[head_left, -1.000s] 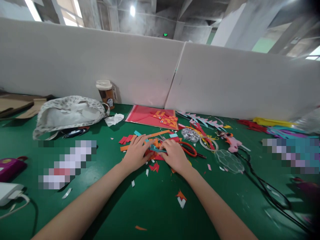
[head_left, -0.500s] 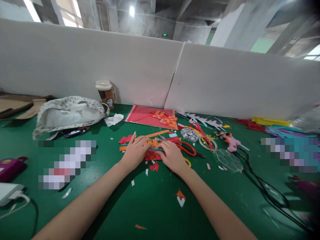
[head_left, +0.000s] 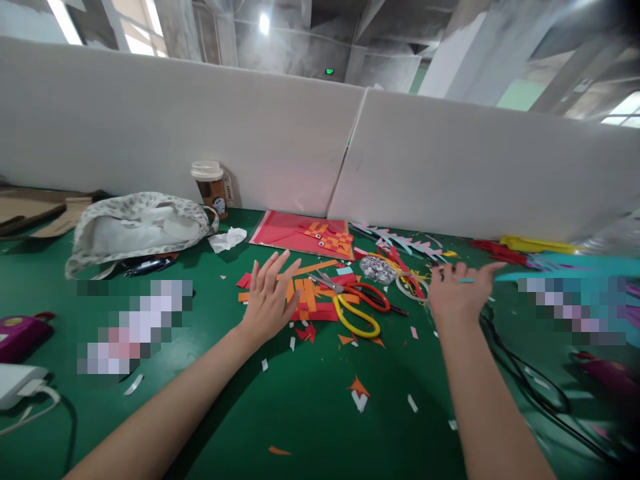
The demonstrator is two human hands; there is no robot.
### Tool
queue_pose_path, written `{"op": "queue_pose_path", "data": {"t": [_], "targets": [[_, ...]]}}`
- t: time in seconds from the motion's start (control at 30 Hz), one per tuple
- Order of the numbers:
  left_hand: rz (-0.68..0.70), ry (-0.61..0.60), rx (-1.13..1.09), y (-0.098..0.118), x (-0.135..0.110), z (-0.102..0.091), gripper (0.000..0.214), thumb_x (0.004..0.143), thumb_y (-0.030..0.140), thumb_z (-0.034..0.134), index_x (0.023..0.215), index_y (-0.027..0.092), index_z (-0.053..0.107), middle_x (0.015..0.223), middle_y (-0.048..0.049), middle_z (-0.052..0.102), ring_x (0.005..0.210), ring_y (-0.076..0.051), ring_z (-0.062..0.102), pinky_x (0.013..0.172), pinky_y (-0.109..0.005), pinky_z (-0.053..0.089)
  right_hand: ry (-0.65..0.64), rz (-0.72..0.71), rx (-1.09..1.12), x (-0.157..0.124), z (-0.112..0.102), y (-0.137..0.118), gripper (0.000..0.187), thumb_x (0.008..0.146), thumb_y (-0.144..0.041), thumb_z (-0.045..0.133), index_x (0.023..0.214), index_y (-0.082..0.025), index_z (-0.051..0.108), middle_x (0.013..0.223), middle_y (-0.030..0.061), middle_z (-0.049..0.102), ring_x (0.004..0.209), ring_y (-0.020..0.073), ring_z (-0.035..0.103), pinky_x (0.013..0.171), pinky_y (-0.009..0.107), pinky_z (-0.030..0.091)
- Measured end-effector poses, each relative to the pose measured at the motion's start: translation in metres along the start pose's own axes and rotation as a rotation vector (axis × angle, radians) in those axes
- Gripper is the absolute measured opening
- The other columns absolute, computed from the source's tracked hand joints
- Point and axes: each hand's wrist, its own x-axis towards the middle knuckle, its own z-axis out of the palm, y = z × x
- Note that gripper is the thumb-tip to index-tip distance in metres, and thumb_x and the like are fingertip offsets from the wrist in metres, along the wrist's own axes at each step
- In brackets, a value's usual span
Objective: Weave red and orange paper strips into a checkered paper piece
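My left hand (head_left: 270, 300) rests over the left side of the orange and red paper pieces, fingers spread, holding nothing. Beneath and beside it lie a woven patch of orange strips (head_left: 305, 293) and a red paper piece (head_left: 325, 311). Off to the right, my right hand (head_left: 457, 290) is raised in front of the glue gun's spot, mostly hiding it. Its fingers are curled around a thin teal paper strip (head_left: 466, 281), which seems to run on to the right. Orange-handled scissors (head_left: 367, 293) and yellow-handled scissors (head_left: 357, 319) lie between my hands.
A red sheet with orange woven fish (head_left: 280, 230) lies behind. A bead bag (head_left: 377, 269) and a tape ring (head_left: 411, 287) sit right of the scissors. Black cords (head_left: 520, 373) cross the right side. A lidded cup (head_left: 210, 187) and a cloth bag (head_left: 135, 230) stand at left.
My right hand has swung from the woven paper far to the right with the teal strip. My left hand has let go and spread its fingers. Both scissors now show fully.
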Motion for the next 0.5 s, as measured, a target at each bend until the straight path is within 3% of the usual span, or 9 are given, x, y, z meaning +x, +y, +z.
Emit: {"op": "queue_pose_path", "data": {"t": [0.03, 0.1, 0.23, 0.33, 0.43, 0.5], "targets": [[0.003, -0.013, -0.010, 0.000, -0.001, 0.001, 0.048, 0.085, 0.029, 0.046, 0.131, 0.021, 0.035, 0.136, -0.0120, 0.039, 0.129, -0.026, 0.030, 0.108, -0.048, 0.016, 0.023, 0.208, 0.173, 0.002, -0.002, 0.003, 0.064, 0.088, -0.053, 0.006, 0.123, -0.013, 0.042, 0.128, 0.0225, 0.043, 0.113, 0.0227, 0.052, 0.081, 0.038, 0.048], [0.008, -0.044, -0.029, 0.000, -0.001, 0.002, 0.046, 0.085, 0.028, 0.045, 0.130, 0.022, 0.034, 0.136, -0.0116, 0.039, 0.129, -0.025, 0.030, 0.108, -0.049, 0.015, -0.030, 0.430, 0.425, -0.003, 0.004, 0.005, 0.049, 0.084, -0.051, 0.035, 0.120, -0.018, 0.043, 0.132, 0.0175, 0.041, 0.118, 0.0201, 0.048, 0.086, 0.034, 0.047], [-0.020, -0.079, -0.045, -0.001, -0.001, 0.002, 0.041, 0.085, 0.026, 0.044, 0.126, 0.021, 0.037, 0.136, -0.0116, 0.040, 0.128, -0.025, 0.032, 0.108, -0.051, 0.013, -0.189, 0.473, 0.632, -0.022, 0.027, 0.001, 0.019, 0.077, -0.033, 0.055, 0.092, -0.021, 0.054, 0.113, 0.0084, 0.058, 0.104, 0.0151, 0.058, 0.087, 0.028, 0.048], [-0.029, -0.101, -0.047, -0.001, -0.001, 0.003, 0.038, 0.085, 0.026, 0.045, 0.122, 0.021, 0.040, 0.134, -0.0110, 0.042, 0.126, -0.024, 0.035, 0.108, -0.051, 0.013, -0.215, 0.527, 0.628, -0.030, 0.034, -0.002, 0.016, 0.074, -0.034, 0.060, 0.081, -0.019, 0.057, 0.088, 0.0040, 0.065, 0.081, 0.0126, 0.064, 0.075, 0.024, 0.053], [-0.028, -0.127, -0.057, -0.001, -0.001, 0.004, 0.034, 0.085, 0.026, 0.045, 0.119, 0.022, 0.041, 0.131, -0.0102, 0.044, 0.123, -0.024, 0.038, 0.107, -0.051, 0.013, -0.283, 0.496, 0.452, -0.032, 0.030, -0.004, 0.021, 0.066, -0.034, 0.067, 0.077, -0.017, 0.059, 0.068, 0.0003, 0.062, 0.056, 0.0100, 0.059, 0.058, 0.023, 0.053], [-0.031, -0.139, -0.067, -0.001, -0.001, 0.005, 0.033, 0.084, 0.024, 0.045, 0.117, 0.022, 0.042, 0.130, -0.0100, 0.045, 0.121, -0.024, 0.040, 0.107, -0.051, 0.013, -0.326, 0.391, 0.210, -0.028, 0.021, -0.004, 0.022, 0.064, -0.033, 0.068, 0.078, -0.017, 0.061, 0.067, 0.0011, 0.063, 0.054, 0.0107, 0.057, 0.054, 0.024, 0.050]]}}
